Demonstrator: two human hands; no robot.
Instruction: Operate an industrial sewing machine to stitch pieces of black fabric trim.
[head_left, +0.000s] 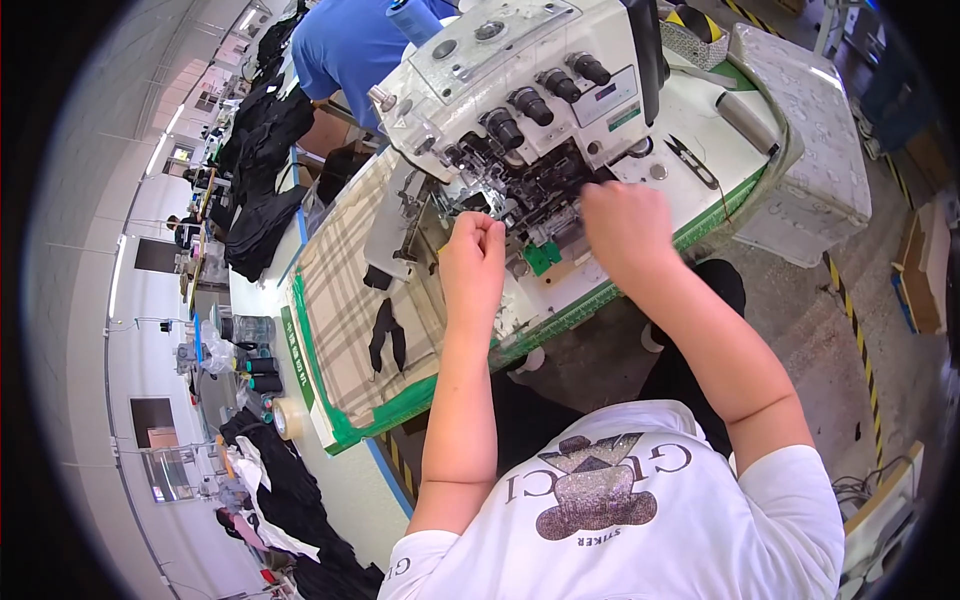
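A white overlock sewing machine [545,90] with a row of black tension dials stands on the table, its front cover area open onto dark metal loopers. My left hand [473,262] is closed in a pinch just before the needle area; anything between the fingertips is too small to make out. My right hand [628,232], slightly blurred, is curled closed at the right side of the open looper area, and its fingertips are hidden. Between the hands a small green piece [543,258] sits at the machine's lower front. A small black forked fabric piece [387,338] lies left of my left forearm.
Checked cloth [335,270] covers the table's left part, edged with green tape. Black-handled thread snips [692,163] and a grey cylinder [747,122] lie right of the machine. A wrapped white box [810,150] stands beyond. A person in blue [345,50] works behind; black garments [262,170] pile left.
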